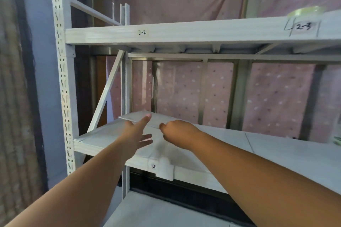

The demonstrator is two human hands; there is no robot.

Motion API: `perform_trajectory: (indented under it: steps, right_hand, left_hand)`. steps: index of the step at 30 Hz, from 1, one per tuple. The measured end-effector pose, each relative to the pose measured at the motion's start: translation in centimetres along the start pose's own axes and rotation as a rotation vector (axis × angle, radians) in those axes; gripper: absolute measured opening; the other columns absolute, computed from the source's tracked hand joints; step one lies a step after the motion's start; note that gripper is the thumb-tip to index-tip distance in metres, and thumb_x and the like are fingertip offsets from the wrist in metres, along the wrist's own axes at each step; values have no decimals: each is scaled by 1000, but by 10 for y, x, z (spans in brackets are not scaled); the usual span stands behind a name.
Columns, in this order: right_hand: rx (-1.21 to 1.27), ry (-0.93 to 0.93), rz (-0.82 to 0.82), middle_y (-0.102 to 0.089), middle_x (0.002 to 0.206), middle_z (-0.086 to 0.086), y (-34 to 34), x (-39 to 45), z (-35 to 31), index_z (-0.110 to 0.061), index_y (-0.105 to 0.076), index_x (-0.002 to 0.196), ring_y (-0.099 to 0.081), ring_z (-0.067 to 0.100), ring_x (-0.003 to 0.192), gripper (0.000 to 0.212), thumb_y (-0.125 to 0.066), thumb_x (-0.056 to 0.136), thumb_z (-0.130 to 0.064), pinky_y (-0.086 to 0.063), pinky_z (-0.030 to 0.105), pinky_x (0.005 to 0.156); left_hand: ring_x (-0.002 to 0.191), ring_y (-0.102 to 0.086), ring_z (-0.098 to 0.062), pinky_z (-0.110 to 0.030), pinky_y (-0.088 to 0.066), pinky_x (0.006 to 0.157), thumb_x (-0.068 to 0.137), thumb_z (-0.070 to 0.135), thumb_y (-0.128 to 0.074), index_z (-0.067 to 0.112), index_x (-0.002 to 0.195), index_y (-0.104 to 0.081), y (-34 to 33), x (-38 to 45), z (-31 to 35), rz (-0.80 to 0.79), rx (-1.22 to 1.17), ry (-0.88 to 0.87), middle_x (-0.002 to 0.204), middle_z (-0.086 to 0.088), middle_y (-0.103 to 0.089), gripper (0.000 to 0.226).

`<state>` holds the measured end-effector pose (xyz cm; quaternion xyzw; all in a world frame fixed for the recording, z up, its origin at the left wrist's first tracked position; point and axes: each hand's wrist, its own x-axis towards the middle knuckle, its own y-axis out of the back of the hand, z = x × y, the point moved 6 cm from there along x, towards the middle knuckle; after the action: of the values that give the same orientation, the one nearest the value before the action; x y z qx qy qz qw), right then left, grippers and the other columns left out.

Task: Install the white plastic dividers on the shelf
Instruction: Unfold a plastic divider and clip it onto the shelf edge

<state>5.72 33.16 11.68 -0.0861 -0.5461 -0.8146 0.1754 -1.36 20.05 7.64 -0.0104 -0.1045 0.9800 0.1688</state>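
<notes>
— Pink dotted cloth (217,90) hangs behind a white metal rack; where do the fingers stand?

— Left hand (135,131) reaches in with its fingers (146,117) spread and straight, the tips touching the near edge of a flat white plastic divider (134,116). Right hand (177,131) is curled just right of that, its fingers (162,126) pinched at the divider's right edge; whether they truly grip it I cannot tell, the frame is blurred.

— And the divider itself?

— It lies nearly flat on the middle shelf (276,153), toward the back left corner, slightly lifted at its near edge. It is not upright in any slot, so I judge the fitting barely begun.

— Anything already installed?

— No divider stands upright on this shelf. A seam line crosses the shelf well to the right of the divider, nothing more.

— What is around?

— Above the divider, the upper shelf beam (184,32) carries labels "2-2" and "2-3". A greenish roll, perhaps tape (306,11), sits on top far right. Left of the divider a diagonal brace (107,90) and the perforated upright (62,72) crowd the corner.

— In the way?

— Probably only that brace.
</notes>
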Motion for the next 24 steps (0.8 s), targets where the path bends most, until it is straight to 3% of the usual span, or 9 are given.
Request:
perform_trajectory:
  steps: [3, 5, 8, 13, 15, 17, 19, 21, 24]
  right_hand:
    - [23, -38, 77, -27, 60, 0, 15, -32, 29, -1, -53, 121, -29, 17, 45, 33, -52, 88, 0, -15, 29, 41]
    - [76, -103, 128, -37, 64, 1, 23, -53, 50, -5, -48, 133, -32, 17, 46, 41, -49, 92, -6, -20, 29, 40]
    - [126, -231, 197, -62, 82, 14, 32, -95, 85, -10, -37, 147, -46, 26, 54, 53, -45, 94, -9, -33, 30, 46]
    - [244, -439, 286, -69, 95, 18, 43, -169, 143, -14, -38, 148, -63, 37, 75, 56, -46, 93, -11, -39, 31, 55]
    - [298, -539, 297, -68, 90, 15, 48, -200, 168, -16, -46, 141, -63, 37, 77, 52, -47, 89, -9, -41, 30, 55]
    - [359, -642, 234, -58, 76, 5, 49, -235, 193, -18, -56, 114, -60, 34, 72, 30, -47, 87, -8, -36, 28, 52]
    - [436, -717, 194, -49, 70, 0, 49, -271, 217, -18, -49, 91, -55, 28, 67, 13, -46, 87, -6, -33, 27, 49]
    - [473, -796, 179, -51, 70, 0, 50, -309, 239, -18, -48, 86, -52, 22, 62, 13, -44, 89, -6, -35, 28, 50]
    - [500, -868, 195, -53, 70, 3, 53, -362, 265, -21, -48, 80, -53, 19, 60, 16, -47, 93, -11, -38, 31, 50]
  left_hand:
    - [112, -70, -47, -61, -64, 86, 102, 20, -66, 30, 145, -43, -53, -6, 8, -93, -206, -86, 151, -18, -50, 51]
    - [112, -72, -49, -65, -63, 85, 101, 11, -59, 30, 141, -48, -88, -10, 16, -175, -223, -148, 143, -20, -60, 46]
    - [104, -76, -48, -60, -66, 77, 96, 2, -56, 44, 145, -47, -150, -28, 31, -293, -209, -197, 135, -19, -67, 65]
    - [109, -69, -48, -50, -67, 60, 98, 2, -57, 55, 160, -20, -252, -65, 42, -324, -47, -265, 145, -16, -53, 90]
    - [105, -66, -39, -48, -68, 59, 100, 6, -56, 57, 160, -14, -292, -85, 44, -354, 11, -314, 161, -1, -40, 90]
    - [90, -67, -26, -46, -68, 58, 103, 8, -55, 67, 156, -2, -331, -108, 47, -404, 60, -375, 147, 14, -35, 96]
    - [86, -64, -26, -56, -68, 65, 104, 8, -55, 71, 154, 2, -370, -132, 49, -478, 87, -405, 130, 16, -35, 99]
    - [88, -58, -26, -67, -64, 74, 104, 6, -55, 71, 155, 2, -409, -154, 46, -563, 103, -394, 116, 16, -41, 100]
    - [97, -54, -28, -68, -63, 78, 105, 7, -54, 68, 157, 0, -458, -188, 40, -676, 162, -431, 129, 20, -35, 97]
